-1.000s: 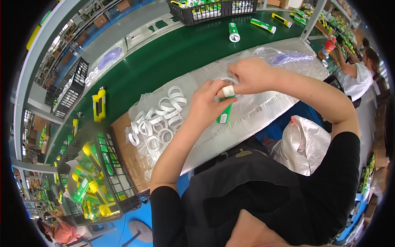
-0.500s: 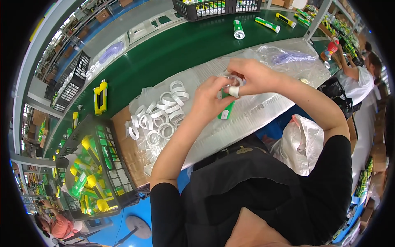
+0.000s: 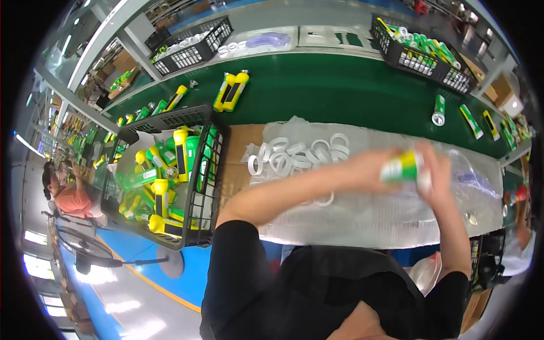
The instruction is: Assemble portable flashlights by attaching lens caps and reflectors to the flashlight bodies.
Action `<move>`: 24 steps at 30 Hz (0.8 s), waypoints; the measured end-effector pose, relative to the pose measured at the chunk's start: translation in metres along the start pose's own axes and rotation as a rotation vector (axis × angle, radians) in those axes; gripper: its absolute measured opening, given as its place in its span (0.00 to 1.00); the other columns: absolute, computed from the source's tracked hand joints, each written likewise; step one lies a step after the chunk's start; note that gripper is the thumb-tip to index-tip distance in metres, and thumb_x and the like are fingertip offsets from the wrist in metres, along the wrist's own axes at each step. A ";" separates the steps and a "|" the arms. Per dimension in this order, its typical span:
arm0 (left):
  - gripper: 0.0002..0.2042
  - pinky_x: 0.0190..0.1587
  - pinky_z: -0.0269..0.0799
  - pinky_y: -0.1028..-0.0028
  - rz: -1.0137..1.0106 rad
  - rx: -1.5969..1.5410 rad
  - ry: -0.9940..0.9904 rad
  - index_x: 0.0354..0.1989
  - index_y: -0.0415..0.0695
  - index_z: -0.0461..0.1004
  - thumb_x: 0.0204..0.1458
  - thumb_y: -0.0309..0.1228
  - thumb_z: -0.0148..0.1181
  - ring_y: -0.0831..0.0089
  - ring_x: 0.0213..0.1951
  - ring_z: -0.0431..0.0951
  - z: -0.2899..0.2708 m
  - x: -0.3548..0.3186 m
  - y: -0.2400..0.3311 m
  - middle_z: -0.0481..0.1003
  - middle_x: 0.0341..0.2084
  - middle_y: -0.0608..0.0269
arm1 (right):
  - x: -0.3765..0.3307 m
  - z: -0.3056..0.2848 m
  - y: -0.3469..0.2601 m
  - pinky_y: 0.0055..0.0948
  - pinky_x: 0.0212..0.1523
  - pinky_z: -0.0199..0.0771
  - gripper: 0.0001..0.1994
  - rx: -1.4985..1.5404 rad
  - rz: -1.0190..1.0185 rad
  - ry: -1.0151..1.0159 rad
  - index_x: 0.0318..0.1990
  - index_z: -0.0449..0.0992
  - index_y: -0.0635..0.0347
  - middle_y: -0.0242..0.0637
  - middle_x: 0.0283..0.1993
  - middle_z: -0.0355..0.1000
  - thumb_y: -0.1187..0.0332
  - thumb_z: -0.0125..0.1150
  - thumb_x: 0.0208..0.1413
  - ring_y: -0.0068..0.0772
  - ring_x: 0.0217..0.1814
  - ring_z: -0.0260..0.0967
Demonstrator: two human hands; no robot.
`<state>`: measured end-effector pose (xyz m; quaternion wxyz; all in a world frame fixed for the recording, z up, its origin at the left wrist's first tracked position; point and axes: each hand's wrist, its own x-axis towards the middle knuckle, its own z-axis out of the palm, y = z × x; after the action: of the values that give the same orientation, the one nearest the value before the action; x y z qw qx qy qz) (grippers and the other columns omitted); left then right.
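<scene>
Your left hand [image 3: 371,171] grips the torch [image 3: 400,166] by its white-and-green end, fingers closed around it; your right hand [image 3: 436,173] is curled at the other end, but it is too blurred for you to tell whether it pinches the torch or only rests against it. The torch is raised over the plastic sheet [image 3: 345,224], right of the rings. To handle it well, you probably want a firm left grip low on the barrel, leaving the end free for your right fingers, and both wrists steady. Your left forearm crosses in front of the rings [image 3: 297,148], so keep it lifted or it could scatter them. Farther left, the crate [image 3: 221,141] of loose torches stands beside the cardboard [image 3: 242,148]; mind that elbow near its rim. Beyond the sheet runs the green belt [image 3: 323,85], with two yellow torches [image 3: 232,92] lying side by side.
</scene>
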<state>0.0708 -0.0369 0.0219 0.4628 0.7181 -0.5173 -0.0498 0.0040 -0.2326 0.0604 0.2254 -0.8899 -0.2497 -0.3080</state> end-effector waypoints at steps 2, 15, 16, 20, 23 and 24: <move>0.34 0.47 0.74 0.59 -0.341 0.007 -0.049 0.55 0.41 0.66 0.41 0.45 0.71 0.49 0.44 0.79 -0.030 0.032 -0.039 0.77 0.41 0.46 | 0.024 0.049 0.045 0.42 0.33 0.71 0.16 0.054 0.249 0.017 0.47 0.71 0.56 0.50 0.34 0.74 0.54 0.43 0.66 0.56 0.35 0.74; 0.30 0.41 0.76 0.61 -1.078 1.435 0.267 0.58 0.46 0.64 0.48 0.42 0.67 0.57 0.46 0.76 -0.257 -0.116 -0.294 0.74 0.41 0.51 | 0.011 0.126 0.314 0.51 0.44 0.73 0.25 -0.493 1.029 0.198 0.54 0.65 0.57 0.51 0.45 0.76 0.47 0.56 0.58 0.58 0.45 0.75; 0.30 0.40 0.76 0.61 -1.029 1.522 0.315 0.59 0.47 0.64 0.48 0.41 0.67 0.56 0.44 0.76 -0.256 -0.123 -0.304 0.74 0.40 0.51 | 0.005 0.121 0.314 0.51 0.44 0.73 0.25 -0.577 1.058 0.042 0.53 0.66 0.57 0.50 0.45 0.76 0.49 0.58 0.57 0.58 0.44 0.75; 0.28 0.40 0.76 0.59 -0.786 1.276 0.481 0.59 0.46 0.64 0.49 0.37 0.65 0.51 0.39 0.77 -0.232 -0.081 -0.278 0.74 0.34 0.48 | 0.021 0.105 0.248 0.50 0.44 0.74 0.19 -0.701 0.342 0.278 0.50 0.71 0.56 0.47 0.45 0.75 0.58 0.62 0.54 0.56 0.43 0.74; 0.28 0.40 0.75 0.61 -0.506 0.830 0.556 0.60 0.45 0.63 0.51 0.37 0.65 0.52 0.39 0.76 -0.184 -0.037 -0.221 0.75 0.35 0.47 | 0.030 0.121 0.182 0.38 0.40 0.76 0.12 0.055 0.457 0.085 0.46 0.76 0.56 0.44 0.41 0.76 0.67 0.61 0.55 0.49 0.40 0.75; 0.29 0.40 0.74 0.61 -0.497 0.640 0.529 0.61 0.44 0.62 0.51 0.36 0.65 0.53 0.39 0.76 -0.163 -0.024 -0.192 0.75 0.36 0.48 | 0.034 0.128 0.153 0.32 0.38 0.74 0.12 0.271 0.445 0.093 0.48 0.78 0.55 0.39 0.39 0.77 0.66 0.61 0.57 0.36 0.37 0.75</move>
<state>0.2832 0.0893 -0.0328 0.3087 0.9143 -0.1837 0.1871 0.1721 -0.2697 -0.0452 0.4159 -0.8695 -0.0761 -0.2553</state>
